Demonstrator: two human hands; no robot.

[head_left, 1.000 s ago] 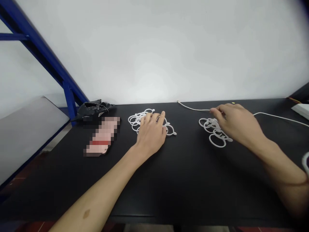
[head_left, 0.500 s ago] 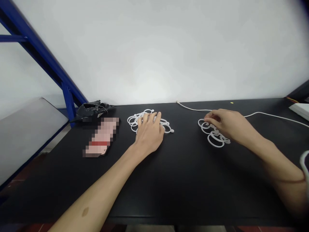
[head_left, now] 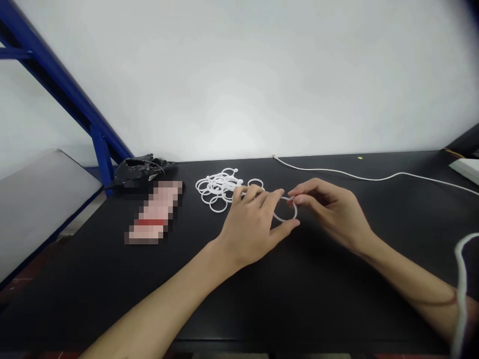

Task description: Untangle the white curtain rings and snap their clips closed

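Observation:
Between my hands is a thin white ring (head_left: 296, 212), its small tab end pinched by the thumb and forefinger of my right hand (head_left: 335, 212). My left hand (head_left: 251, 219) is open, palm down, with the forefinger and thumb spread around the ring's left part. Whether its thumb touches the ring I cannot tell. Just beyond the left fingers lies a loose pile of white rings (head_left: 217, 185) with small round tabs, partly overlapping on the black table (head_left: 239, 299). My left fingers cover some of the pile's right side.
A pink, pixelated flat item (head_left: 160, 209) lies to the left. Behind it sits a crumpled black plastic bag (head_left: 138, 169). A white cable (head_left: 337, 172) runs along the back, and another white cable (head_left: 462, 279) hangs at the right. A blue metal frame (head_left: 71, 85) rises at left.
My right hand has moved left with a ring in its pinch. My left hand has shifted right off the pile, baring more rings. The small ring group on the right no longer shows.

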